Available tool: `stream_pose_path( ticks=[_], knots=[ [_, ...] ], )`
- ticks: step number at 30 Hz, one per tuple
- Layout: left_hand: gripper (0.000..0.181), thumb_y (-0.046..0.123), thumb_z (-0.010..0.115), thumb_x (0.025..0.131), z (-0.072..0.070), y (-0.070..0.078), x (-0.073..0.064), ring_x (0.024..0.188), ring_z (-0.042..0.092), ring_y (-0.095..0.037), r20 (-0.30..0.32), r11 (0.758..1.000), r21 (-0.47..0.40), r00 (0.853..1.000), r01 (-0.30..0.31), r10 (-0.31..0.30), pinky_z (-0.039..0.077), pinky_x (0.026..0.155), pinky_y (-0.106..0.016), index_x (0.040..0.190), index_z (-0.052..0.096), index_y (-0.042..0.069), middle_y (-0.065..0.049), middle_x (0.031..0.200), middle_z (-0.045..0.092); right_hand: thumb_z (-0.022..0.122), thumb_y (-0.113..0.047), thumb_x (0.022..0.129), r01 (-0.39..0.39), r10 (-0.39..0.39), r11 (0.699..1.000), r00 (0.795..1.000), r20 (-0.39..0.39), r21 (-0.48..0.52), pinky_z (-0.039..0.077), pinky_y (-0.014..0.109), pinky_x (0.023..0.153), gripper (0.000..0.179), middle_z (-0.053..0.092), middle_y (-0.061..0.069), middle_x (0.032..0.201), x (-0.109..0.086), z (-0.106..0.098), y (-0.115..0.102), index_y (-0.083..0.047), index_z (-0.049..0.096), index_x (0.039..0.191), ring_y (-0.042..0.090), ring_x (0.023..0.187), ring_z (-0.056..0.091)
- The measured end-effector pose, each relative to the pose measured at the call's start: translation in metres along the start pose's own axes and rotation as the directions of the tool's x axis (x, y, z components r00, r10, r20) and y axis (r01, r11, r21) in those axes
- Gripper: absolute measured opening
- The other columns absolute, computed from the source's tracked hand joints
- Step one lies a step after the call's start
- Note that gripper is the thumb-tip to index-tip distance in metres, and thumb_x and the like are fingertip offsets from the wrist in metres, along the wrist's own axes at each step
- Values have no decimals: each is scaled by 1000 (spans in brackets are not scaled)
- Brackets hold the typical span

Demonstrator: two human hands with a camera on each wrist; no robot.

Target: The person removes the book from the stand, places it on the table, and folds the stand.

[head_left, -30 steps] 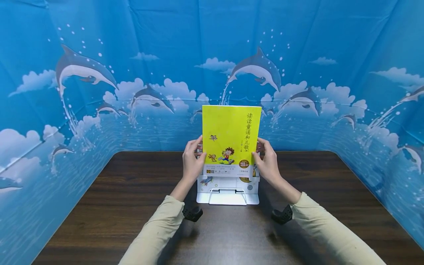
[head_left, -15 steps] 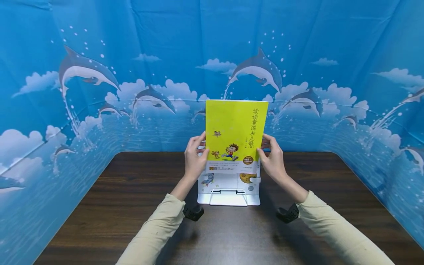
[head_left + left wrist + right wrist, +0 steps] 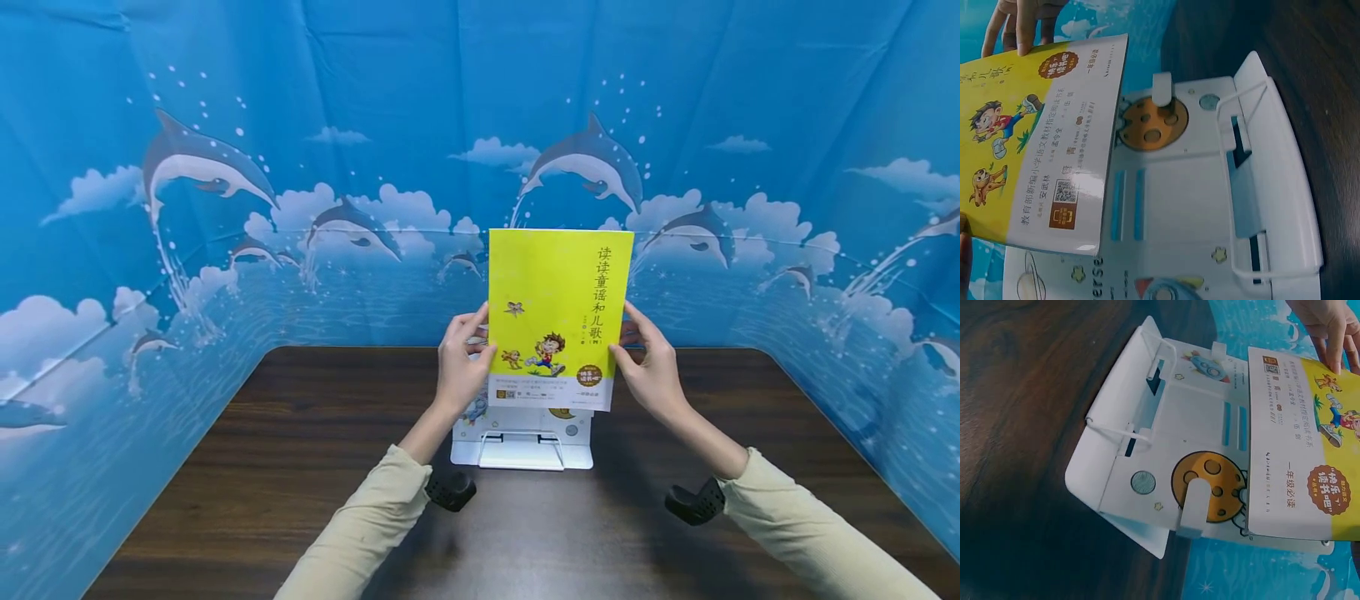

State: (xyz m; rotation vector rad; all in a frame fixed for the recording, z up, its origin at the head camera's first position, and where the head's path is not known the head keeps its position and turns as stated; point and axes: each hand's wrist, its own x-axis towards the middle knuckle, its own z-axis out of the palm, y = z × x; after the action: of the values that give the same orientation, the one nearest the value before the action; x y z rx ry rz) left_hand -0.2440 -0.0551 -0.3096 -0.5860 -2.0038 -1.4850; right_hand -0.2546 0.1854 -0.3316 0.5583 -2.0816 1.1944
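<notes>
Book (image 3: pixel 546 283) faces the head view, long axis near upright, left hand (image 3: pixel 461 370) and right hand (image 3: pixel 654 370) pinching its sides.

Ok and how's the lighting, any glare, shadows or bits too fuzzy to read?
Head view: bright, with a soft sheen on the table and shadow beside the right sleeve; smallest print on the yellow book is too tiny to read. Left wrist view: dimmer, a pale highlight on the book's bottom corner. Right wrist view: dim too, the table darkest at lower left.

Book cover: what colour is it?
The book cover is bright yellow above a white bottom band; the head view shows it best.
</notes>
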Motion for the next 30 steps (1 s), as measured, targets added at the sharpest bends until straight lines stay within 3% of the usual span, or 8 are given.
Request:
stream_pose_path(
  ticks=[8,17,22,30],
  knots=[
    [54,-20,56,76,17,9,-7,91,55,-35,56,998,-41,997,46,-44,52,73,-41,127,44,-10,-25,109,49,59,13,79,-95,96,995,995,4,-42,43,7,66,56,53,16,99,-9,-24,13,0,41,131,1,81,51],
    [58,-21,57,74,38,16,-19,95,55,-34,124,981,-98,980,170,-157,52,76,-39,128,43,-9,-23,109,48,58,10,81,-136,138,989,990,29,-59,42,6,65,54,54,17,100,-21,-48,20,0,42,132,-3,81,50],
    [58,-21,58,73,49,18,-24,94,55,-34,158,974,-124,972,191,-171,53,74,-35,128,43,-10,-22,110,48,57,11,81,-155,160,984,986,51,-85,42,5,67,54,53,16,99,-28,-62,22,2,41,132,-3,81,50],
    [62,-15,64,73,85,-11,-38,89,56,-23,190,974,-130,968,188,-161,53,68,-23,130,45,-2,-14,109,50,56,6,84,-240,245,967,968,57,-89,43,7,64,51,51,13,97,-46,-83,31,5,40,132,-1,79,50]
  ],
)
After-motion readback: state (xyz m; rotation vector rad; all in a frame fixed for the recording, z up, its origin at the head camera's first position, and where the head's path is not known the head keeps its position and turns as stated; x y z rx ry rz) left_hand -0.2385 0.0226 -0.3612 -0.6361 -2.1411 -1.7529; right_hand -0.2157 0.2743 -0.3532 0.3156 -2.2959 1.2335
